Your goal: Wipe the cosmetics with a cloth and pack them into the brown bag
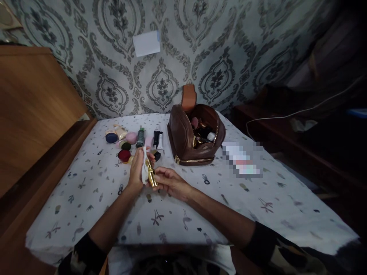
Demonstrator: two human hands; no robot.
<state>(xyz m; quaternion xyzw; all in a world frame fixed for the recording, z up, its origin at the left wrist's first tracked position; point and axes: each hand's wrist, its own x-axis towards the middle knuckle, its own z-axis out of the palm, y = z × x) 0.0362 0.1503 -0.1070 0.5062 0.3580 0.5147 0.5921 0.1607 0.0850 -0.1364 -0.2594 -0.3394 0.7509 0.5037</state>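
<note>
Over the patterned cloth, my left hand is closed on a white cloth or wipe. A shiny gold cosmetic tube, shaped like a lipstick, lies against that white piece. My right hand pinches the lower end of the tube between thumb and fingers. Just behind the hands are a round red case and a small dark item, partly hidden by my fingers. Farther back stand a green bottle, a pink sponge and a small white tube.
An open brown leather bag with several cosmetics inside stands right of my hands. A blurred-out flat item lies beside it. The printed tablecloth reaches the patterned wall. A wooden panel borders the left; a white cable hangs right.
</note>
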